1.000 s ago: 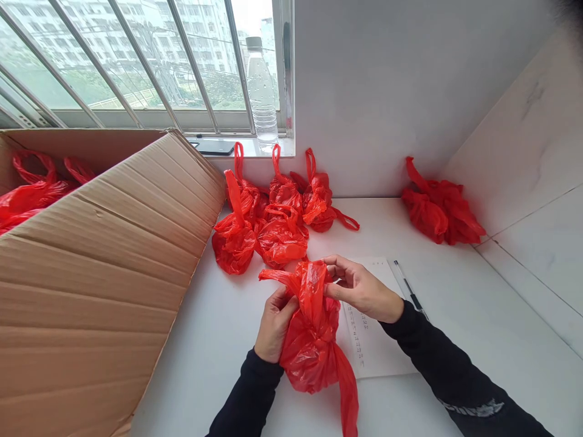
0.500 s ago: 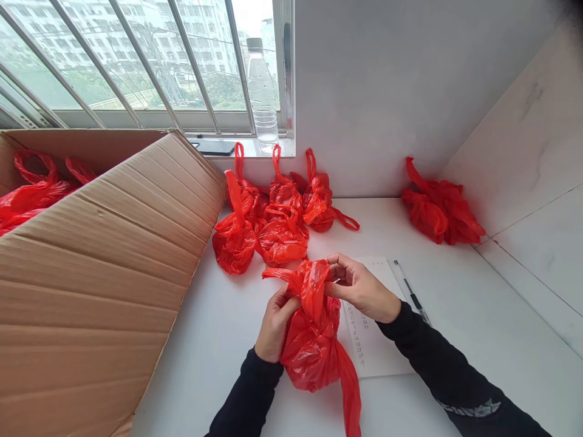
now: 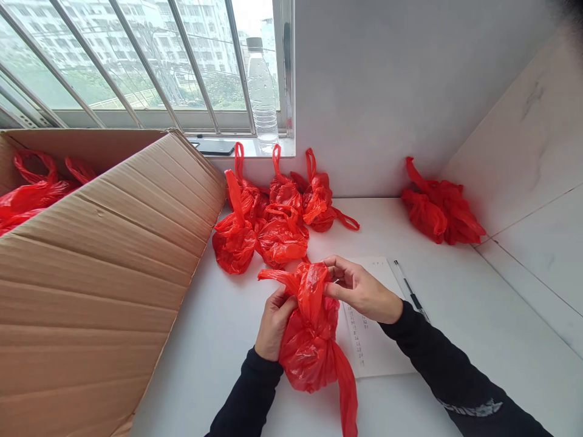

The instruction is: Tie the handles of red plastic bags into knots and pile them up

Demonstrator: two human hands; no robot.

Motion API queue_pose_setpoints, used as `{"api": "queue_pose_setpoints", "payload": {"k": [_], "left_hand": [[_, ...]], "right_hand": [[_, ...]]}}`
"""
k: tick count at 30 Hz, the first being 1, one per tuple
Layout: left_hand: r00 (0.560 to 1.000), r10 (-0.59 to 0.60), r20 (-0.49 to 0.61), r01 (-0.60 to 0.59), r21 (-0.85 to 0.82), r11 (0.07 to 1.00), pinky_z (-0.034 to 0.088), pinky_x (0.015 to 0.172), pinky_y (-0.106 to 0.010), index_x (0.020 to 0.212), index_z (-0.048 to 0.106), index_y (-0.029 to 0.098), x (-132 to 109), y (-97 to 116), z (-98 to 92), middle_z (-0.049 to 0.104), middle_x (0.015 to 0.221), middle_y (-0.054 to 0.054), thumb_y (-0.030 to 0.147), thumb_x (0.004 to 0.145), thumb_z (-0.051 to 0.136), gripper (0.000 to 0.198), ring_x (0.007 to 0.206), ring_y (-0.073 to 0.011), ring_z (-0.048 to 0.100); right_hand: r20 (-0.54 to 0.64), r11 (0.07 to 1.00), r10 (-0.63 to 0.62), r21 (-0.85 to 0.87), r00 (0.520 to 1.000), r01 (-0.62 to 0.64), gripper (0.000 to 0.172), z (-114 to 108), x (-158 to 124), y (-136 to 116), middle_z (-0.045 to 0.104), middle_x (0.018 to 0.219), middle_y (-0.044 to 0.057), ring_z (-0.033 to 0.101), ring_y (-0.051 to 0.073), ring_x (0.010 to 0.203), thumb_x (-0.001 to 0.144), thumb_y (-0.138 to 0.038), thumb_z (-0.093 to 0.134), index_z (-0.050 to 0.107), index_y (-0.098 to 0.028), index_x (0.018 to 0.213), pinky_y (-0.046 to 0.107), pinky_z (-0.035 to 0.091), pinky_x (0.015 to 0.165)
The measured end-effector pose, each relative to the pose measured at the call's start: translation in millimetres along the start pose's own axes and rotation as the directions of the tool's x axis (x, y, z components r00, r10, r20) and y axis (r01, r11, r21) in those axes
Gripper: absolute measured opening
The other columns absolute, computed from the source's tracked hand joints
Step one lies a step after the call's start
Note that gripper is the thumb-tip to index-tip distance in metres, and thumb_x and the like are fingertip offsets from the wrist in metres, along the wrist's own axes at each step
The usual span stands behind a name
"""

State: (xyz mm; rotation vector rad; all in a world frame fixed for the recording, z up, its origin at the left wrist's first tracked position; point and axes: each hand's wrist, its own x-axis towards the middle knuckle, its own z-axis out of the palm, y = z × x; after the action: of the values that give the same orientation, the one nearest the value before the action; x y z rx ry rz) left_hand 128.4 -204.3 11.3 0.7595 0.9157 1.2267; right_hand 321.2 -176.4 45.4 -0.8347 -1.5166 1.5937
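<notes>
A knotted red plastic bag (image 3: 310,358) is between my two hands over the white table, one long strip of it hanging down at the lower right. My left hand (image 3: 274,321) pinches the bag's left side below a loose end that points left. At the upper right of the same bag, my right hand (image 3: 362,288) has its fingers closed on the plastic near the top. Its fingertips are partly hidden by the bag. Under my right forearm lies a sheet of paper (image 3: 378,352) with handwritten numbers, and a pen (image 3: 412,292) is beside it.
Several tied red bags (image 3: 285,237) stand against the wall behind. A cardboard box (image 3: 100,273) with red bags inside fills the left. Another red bag (image 3: 444,209) lies at the back right. A water bottle (image 3: 263,97) and a phone (image 3: 216,147) are on the windowsill.
The bag between my hands has shifted slightly left, along with its hanging strip and the loose end. Both hands keep their hold, nearly in place.
</notes>
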Motion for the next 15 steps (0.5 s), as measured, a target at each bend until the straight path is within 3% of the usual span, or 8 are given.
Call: {"api": "queue_pose_setpoints", "payload": {"k": [4, 9, 12, 15], "left_hand": [[0.999, -0.007, 0.035, 0.007, 0.001, 1.0, 0.044, 0.059, -0.025, 0.077, 0.073, 0.018, 0.2, 0.2, -0.7, 0.066, 0.059, 0.003, 0.031, 0.068, 0.081, 0.018, 0.059, -0.0154, 0.058], [0.997, -0.002, 0.082, 0.002, 0.006, 1.0, 0.046, 0.068, -0.026, 0.081, 0.075, 0.018, -0.7, -0.3, -1.0, 0.069, 0.067, 0.002, 0.029, 0.07, 0.082, 0.018, 0.069, -0.0173, 0.063], [0.999, 0.019, 0.046, -0.018, -0.003, 1.0, 0.048, 0.073, -0.027, 0.08, 0.075, 0.018, -0.6, -0.9, -1.0, 0.069, 0.068, 0.001, 0.031, 0.069, 0.083, 0.019, 0.073, -0.0184, 0.065], [1.0, 0.02, 0.011, -0.02, -0.011, 1.0, 0.049, 0.076, -0.029, 0.079, 0.075, 0.018, -0.7, -0.7, -0.2, 0.069, 0.067, 0.001, 0.035, 0.067, 0.085, 0.023, 0.075, -0.0203, 0.066]], "right_hand": [[-0.017, 0.999, 0.007, 0.051, 1.0, -0.006, 0.029, 1.9, -0.1, -1.8, 0.071, 0.094, 0.003, 0.066, 0.016, 0.084, 0.081, -0.032, 0.08, 0.062, -0.02, 0.101, 0.029, 0.05, 0.079], [-0.026, 0.989, -0.007, 0.151, 1.0, 0.01, 0.026, 2.6, 1.6, 2.8, 0.072, 0.093, 0.003, 0.066, 0.016, 0.083, 0.084, -0.037, 0.077, 0.062, -0.02, 0.097, 0.029, 0.051, 0.079], [-0.013, 0.991, 0.016, 0.131, 1.0, -0.014, 0.032, 1.2, 2.2, 5.6, 0.072, 0.098, 0.005, 0.066, 0.017, 0.085, 0.085, -0.038, 0.076, 0.061, -0.021, 0.107, 0.031, 0.051, 0.08], [0.014, 0.994, 0.047, 0.101, 0.999, -0.049, 0.048, -2.2, 2.1, 6.2, 0.07, 0.107, 0.007, 0.064, 0.019, 0.094, 0.086, -0.038, 0.075, 0.054, -0.023, 0.126, 0.034, 0.05, 0.086]]}}
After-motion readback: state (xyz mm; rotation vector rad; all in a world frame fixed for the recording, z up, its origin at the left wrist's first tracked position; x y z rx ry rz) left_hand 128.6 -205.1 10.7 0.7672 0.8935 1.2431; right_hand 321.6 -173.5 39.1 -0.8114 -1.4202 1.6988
